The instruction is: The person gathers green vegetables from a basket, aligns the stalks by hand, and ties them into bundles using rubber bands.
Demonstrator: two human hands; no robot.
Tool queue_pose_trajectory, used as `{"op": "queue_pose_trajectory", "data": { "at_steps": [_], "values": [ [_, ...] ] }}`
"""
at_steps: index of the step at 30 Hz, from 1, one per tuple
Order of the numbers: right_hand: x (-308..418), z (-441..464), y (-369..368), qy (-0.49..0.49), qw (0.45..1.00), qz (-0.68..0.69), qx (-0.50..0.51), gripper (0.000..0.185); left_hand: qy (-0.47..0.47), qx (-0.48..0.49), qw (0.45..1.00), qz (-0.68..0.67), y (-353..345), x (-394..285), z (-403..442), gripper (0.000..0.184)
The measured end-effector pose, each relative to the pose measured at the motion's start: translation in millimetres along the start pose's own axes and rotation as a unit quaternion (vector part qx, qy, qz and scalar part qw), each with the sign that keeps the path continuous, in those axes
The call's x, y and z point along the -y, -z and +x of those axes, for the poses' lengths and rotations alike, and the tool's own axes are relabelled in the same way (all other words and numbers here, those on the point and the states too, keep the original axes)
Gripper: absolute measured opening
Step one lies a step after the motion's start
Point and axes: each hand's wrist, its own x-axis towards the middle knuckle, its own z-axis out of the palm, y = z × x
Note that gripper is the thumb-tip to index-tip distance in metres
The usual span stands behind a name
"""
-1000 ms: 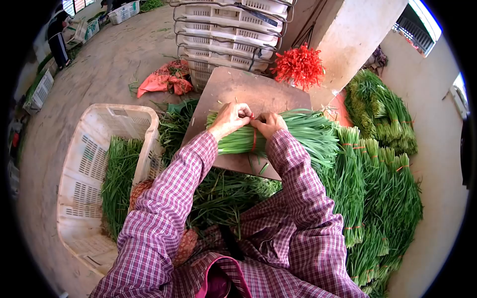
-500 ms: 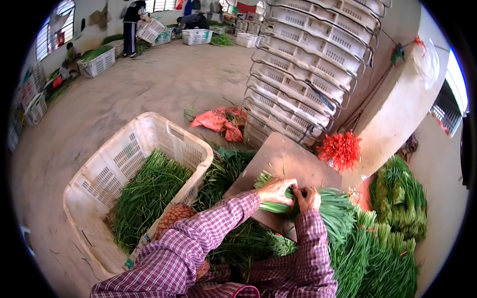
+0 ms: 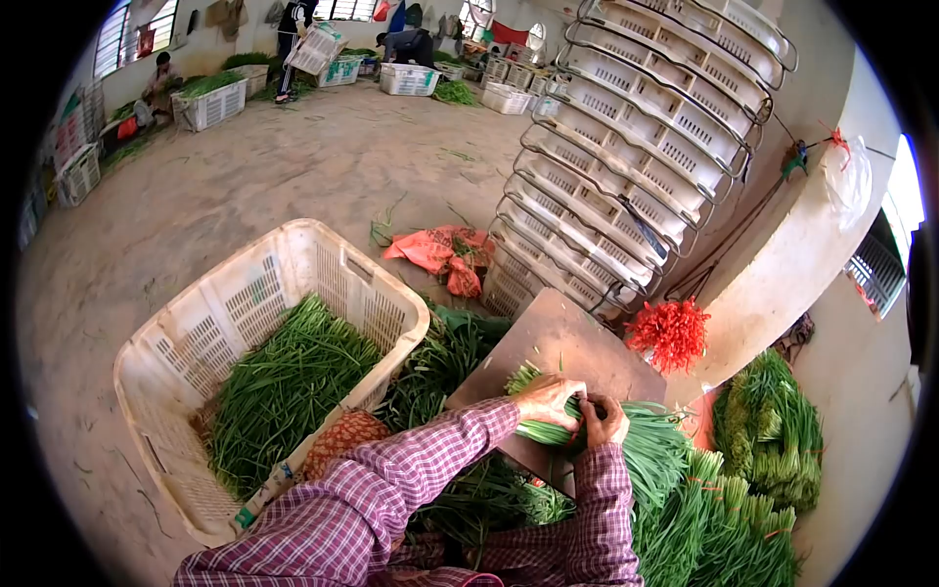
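A bunch of green chives (image 3: 540, 430) lies across a brown board (image 3: 577, 342), pale stalk ends to the left and leaves trailing right. My left hand (image 3: 550, 401) is closed around the stalks from above. Right beside it, my right hand (image 3: 603, 423) has its fingers pinched together at the top of the bunch, fingertips meeting those of my left hand. What the pinch holds is too small to make out. Tied chive bundles (image 3: 719, 519) lie to the right, below the board. Behind the board hangs a cluster of red ties (image 3: 669, 336).
A white plastic crate (image 3: 147, 391) with loose chives (image 3: 293, 386) stands at my left. Tall stacked crates (image 3: 626, 166) rise behind the board, next to a pale pillar (image 3: 782, 284). A red plastic bag (image 3: 430, 249) lies on the floor. More bundles (image 3: 773, 421) rest at far right; people work at the back.
The view has tilted slightly, so the surroundings sit a little lower and farther right. Both hands stay together on the bunch, with only a small shift of the fingers.
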Motion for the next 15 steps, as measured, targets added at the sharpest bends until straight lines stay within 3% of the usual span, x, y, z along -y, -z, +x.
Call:
{"op": "queue_pose_trajectory", "data": {
  "at_steps": [8, 13, 15],
  "values": [
    [5.5, 0.2, 3.4, -0.028, 0.999, 0.02, -0.001, 0.021, 0.028, 0.011, 1.0, 0.0, -0.3, -0.1, 0.1, 0.058],
    [-20.6, 8.2, -13.1, -0.022, 0.991, 0.131, -0.022, 0.019, 0.013, 0.007, 1.0, -0.012, -0.2, 1.8, -0.1, 0.058],
    [-18.8, 9.1, -11.6, -0.019, 0.994, 0.104, -0.022, 0.017, 0.026, 0.016, 0.999, -0.01, 1.0, 1.0, 1.8, 0.062]
  ]
}}
